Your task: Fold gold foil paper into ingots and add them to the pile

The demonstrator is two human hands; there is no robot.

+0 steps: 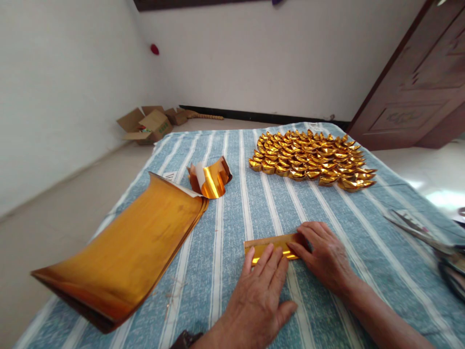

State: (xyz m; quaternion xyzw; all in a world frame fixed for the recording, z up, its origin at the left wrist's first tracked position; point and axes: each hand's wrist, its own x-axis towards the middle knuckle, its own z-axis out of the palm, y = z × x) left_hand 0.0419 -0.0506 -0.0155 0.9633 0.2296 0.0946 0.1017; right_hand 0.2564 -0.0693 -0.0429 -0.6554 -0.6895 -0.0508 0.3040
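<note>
A folded strip of shiny gold foil paper lies crosswise on the striped cloth in front of me. My left hand rests on it with stretched fingers, fingertips pressing its near, left part flat. At the strip's right end, my right hand pinches it between thumb and fingers, which hide that end. Left of my hands lies a thick stack of large gold paper sheets, curling at the ends. Just beyond it sits a curled piece of gold foil. Many folded gold paper ingots stand in close rows at the back right.
Scissors lie at the table's right edge, partly out of view. The table has a blue and white striped cloth. Open cardboard boxes stand on the floor at the far left. A reddish-brown door is at the right.
</note>
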